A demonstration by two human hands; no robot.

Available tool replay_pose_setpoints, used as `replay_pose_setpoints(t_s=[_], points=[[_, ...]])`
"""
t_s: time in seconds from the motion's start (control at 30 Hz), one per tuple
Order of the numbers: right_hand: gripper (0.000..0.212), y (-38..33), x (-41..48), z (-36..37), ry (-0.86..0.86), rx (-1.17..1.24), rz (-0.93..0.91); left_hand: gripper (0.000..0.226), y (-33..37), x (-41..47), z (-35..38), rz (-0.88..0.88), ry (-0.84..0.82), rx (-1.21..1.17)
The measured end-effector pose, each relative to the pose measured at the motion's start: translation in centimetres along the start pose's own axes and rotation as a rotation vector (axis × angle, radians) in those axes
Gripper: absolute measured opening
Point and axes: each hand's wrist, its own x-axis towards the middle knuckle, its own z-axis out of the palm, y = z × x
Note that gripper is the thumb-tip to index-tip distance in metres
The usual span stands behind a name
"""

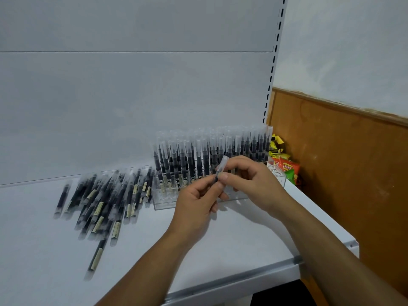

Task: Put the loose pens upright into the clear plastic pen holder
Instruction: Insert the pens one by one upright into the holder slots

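Head camera looks down on a white shelf [231, 244], where a clear plastic pen holder [164, 205] packed with upright pens [205, 160] stands near the back panel, a heap of loose pens [106, 199] lying just to its left. In front of the holder, the left hand [194, 206] and right hand [256, 184] both pinch a single pen [222, 165] between thumb and fingertips, its clear cap tilted upward.
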Motion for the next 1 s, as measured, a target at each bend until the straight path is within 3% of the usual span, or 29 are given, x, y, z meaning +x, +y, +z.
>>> replay_pose_setpoints(t_s=[0.17, 0.27, 0.37, 0.5, 0.6, 0.83, 1.0], points=[[0.011, -1.0, 0.0, -0.7, 0.049, 0.106, 0.045, 0.035, -0.1, -0.3, 0.3, -0.007, -0.001, 0.041], [0.009, -1.7, 1.1, -2.9, 0.241, 0.208, 0.092, 0.028, -0.2, -0.4, 0.0, 0.025, 0.105, 0.064], [0.009, -2.0, 2.2, -5.1, 0.425, 0.190, 0.051, 0.021, -0.1, -0.9, -0.4, 0.210, 0.177, 0.366], [0.009, -1.5, 3.4, -6.0, 0.522, -0.072, -0.023, 0.026, 0.2, -0.7, -0.6, 0.439, 0.183, 0.960], [0.009, -0.6, 4.0, -6.0, 0.492, -0.296, 0.007, 0.032, 0.1, -0.6, -1.1, 0.377, 0.150, 1.151], [0.012, -0.3, 4.6, -6.0, 0.413, -0.512, 0.005, 0.041, -0.3, -0.7, -1.4, 0.319, 0.094, 1.336], [0.015, 1.1, 4.5, -4.6, 0.165, -0.638, 0.141, 0.041, -0.1, -0.7, -1.4, 0.308, 0.097, 1.359]])
